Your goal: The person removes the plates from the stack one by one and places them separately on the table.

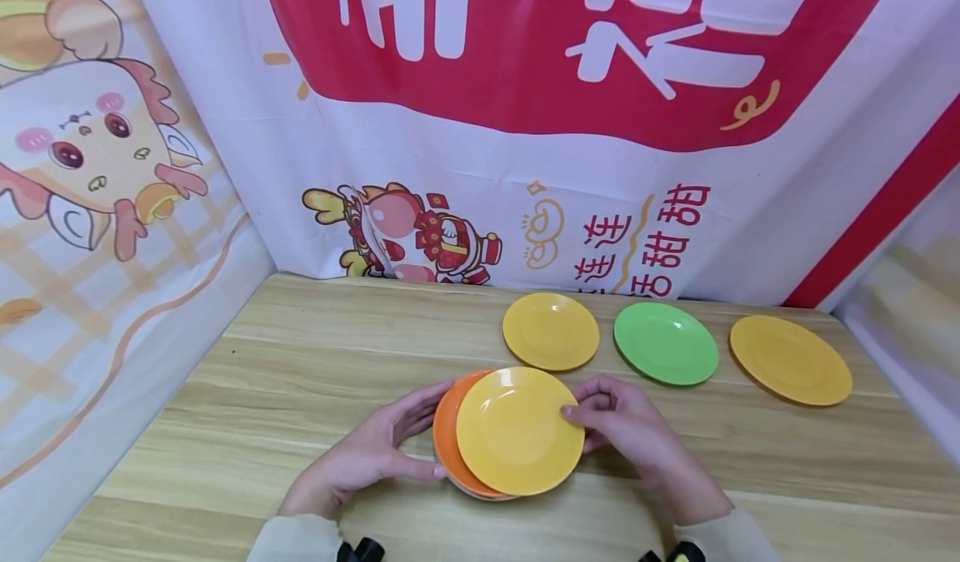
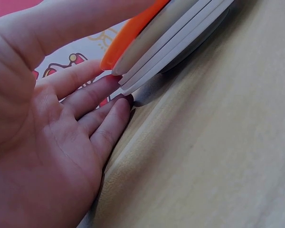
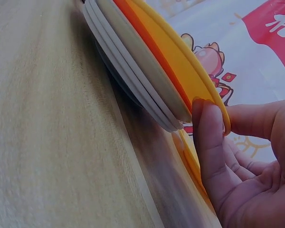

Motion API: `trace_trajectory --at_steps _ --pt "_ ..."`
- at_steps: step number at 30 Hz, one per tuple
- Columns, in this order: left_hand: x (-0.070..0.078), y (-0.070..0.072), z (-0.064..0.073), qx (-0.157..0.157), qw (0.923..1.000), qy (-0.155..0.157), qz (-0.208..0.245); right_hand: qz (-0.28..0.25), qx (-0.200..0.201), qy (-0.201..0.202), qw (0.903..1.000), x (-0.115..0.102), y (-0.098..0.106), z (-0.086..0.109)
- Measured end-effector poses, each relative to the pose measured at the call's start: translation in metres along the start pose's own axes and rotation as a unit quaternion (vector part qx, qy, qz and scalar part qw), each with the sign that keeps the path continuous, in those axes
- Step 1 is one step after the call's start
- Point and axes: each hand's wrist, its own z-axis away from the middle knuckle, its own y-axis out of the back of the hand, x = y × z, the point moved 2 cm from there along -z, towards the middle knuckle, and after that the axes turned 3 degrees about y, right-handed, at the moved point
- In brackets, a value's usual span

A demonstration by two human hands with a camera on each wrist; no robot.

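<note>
A yellow plate [image 1: 517,433] lies over a stack of plates, shifted to the right. My right hand [image 1: 630,424] pinches its right rim between thumb and forefinger; in the right wrist view that rim stands apart from the orange plate [image 1: 446,433] below. Under the orange one come a cream plate [image 2: 147,38] and white plates [image 3: 121,61], seen edge-on in the wrist views. At the stack's left side is my left hand [image 1: 375,449], thumb toward the front and fingers behind. Its nearly straight fingertips touch the plate rims in the left wrist view.
Behind the stack lies another yellow plate [image 1: 551,331]. A green plate [image 1: 666,343] and a larger yellow-orange plate [image 1: 791,359] continue the row to the right. The wooden table [image 1: 315,353] meets a printed cloth [image 1: 450,162] at its back edge.
</note>
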Motion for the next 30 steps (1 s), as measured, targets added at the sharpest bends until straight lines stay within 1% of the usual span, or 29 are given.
trace_trajectory --at_steps 3,7,15,18,23,27,30 --pt "0.001 0.000 0.000 -0.003 1.0000 0.000 0.002 -0.012 -0.012 0.006 0.9998 0.000 0.001 -0.001" --pt "0.001 0.000 0.001 -0.001 1.0000 0.003 0.003 -0.021 -0.017 0.009 0.9996 0.000 0.001 -0.001" --pt "0.001 0.001 0.001 0.006 0.9999 -0.007 -0.008 -0.040 0.004 -0.005 0.9992 -0.002 0.003 -0.001" --pt "0.001 0.001 0.000 0.007 0.9999 -0.006 -0.006 -0.046 0.007 -0.008 0.9989 -0.003 0.005 -0.001" --pt "0.000 0.000 -0.001 0.003 1.0000 -0.003 -0.003 -0.045 0.018 0.008 0.9988 -0.008 0.017 0.002" --pt "-0.002 0.000 -0.002 0.000 0.9999 -0.008 -0.007 -0.043 0.031 0.017 0.9984 -0.016 0.032 0.008" --pt "-0.003 0.001 -0.001 0.003 0.9999 -0.011 -0.007 -0.050 0.033 0.024 0.9979 -0.019 0.045 0.013"
